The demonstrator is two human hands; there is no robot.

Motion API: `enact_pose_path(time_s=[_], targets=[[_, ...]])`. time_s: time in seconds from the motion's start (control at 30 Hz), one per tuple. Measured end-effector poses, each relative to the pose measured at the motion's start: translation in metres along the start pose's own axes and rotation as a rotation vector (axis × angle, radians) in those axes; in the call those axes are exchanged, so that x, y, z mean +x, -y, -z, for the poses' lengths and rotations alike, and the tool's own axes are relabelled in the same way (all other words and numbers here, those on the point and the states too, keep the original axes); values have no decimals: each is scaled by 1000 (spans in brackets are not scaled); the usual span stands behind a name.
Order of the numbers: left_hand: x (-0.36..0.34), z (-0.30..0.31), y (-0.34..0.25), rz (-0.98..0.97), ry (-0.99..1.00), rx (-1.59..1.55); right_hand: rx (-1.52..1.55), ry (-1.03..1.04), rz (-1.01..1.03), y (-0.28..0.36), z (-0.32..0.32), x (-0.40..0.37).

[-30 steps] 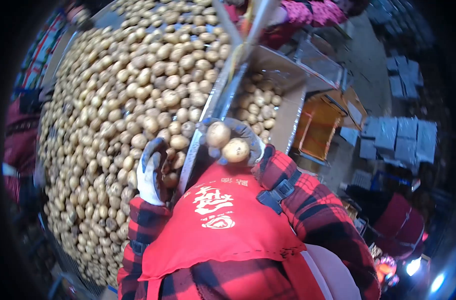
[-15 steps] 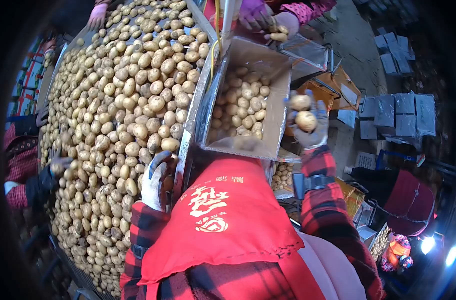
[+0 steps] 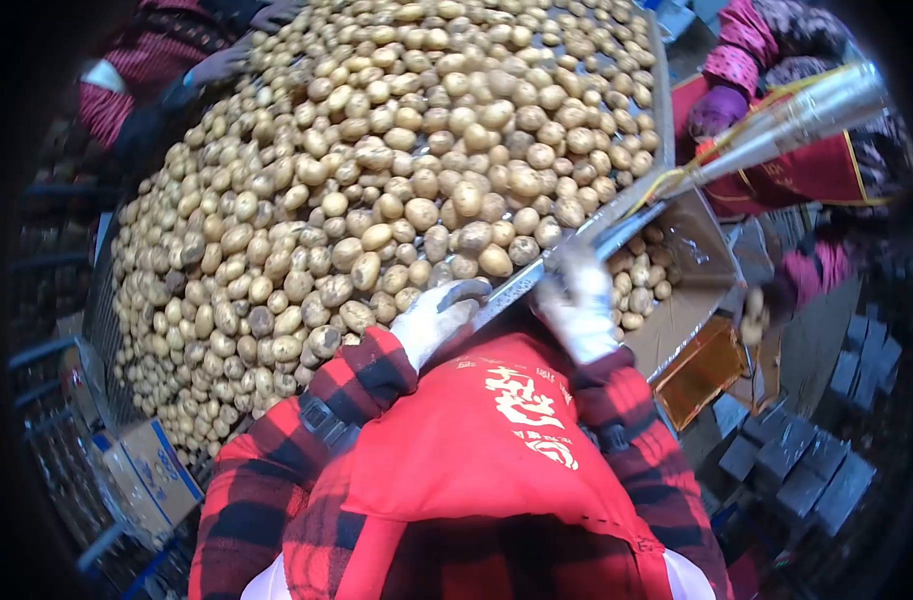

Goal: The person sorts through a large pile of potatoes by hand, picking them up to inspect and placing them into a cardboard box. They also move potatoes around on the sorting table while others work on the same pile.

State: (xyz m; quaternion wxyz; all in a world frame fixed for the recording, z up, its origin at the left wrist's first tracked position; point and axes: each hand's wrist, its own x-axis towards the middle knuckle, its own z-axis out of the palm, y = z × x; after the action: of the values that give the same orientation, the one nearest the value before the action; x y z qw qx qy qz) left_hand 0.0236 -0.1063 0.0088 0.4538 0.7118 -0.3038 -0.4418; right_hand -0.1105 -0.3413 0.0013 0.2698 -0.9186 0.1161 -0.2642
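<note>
A: Any read on the left hand? Looks partly curled by the edge of the heap, but can't tell how far open, or if holding anything.

B: Same deal with the right hand, tbh. Too blurred to judge opening or grip. Right at the metal rim, with the boxed potatoes just off to the right.

A: And the loose potatoes?

B: Spread ahead of the left hand and off to the left, right up to the rim. Check the oval potato just past that hand: long axis roughly crosswise, nearer the left hand than the right.
</note>
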Motion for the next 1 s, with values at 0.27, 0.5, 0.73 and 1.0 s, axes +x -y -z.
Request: enact_pose_path(time_s=[0.27, 0.5, 0.73, 1.0], targets=[[-56, 53, 10, -216, -624, 445, -318, 299, 271, 21, -120, 86], [-86, 63, 23, -133, -565, 441, -518, 266, 459, -41, -166, 197], [-86, 70, 21, -72, -546, 368, -741, 279, 389, -100, -175, 329], [-71, 74, 24, -83, -658, 557, -191, 215, 645, -6, -199, 287]])
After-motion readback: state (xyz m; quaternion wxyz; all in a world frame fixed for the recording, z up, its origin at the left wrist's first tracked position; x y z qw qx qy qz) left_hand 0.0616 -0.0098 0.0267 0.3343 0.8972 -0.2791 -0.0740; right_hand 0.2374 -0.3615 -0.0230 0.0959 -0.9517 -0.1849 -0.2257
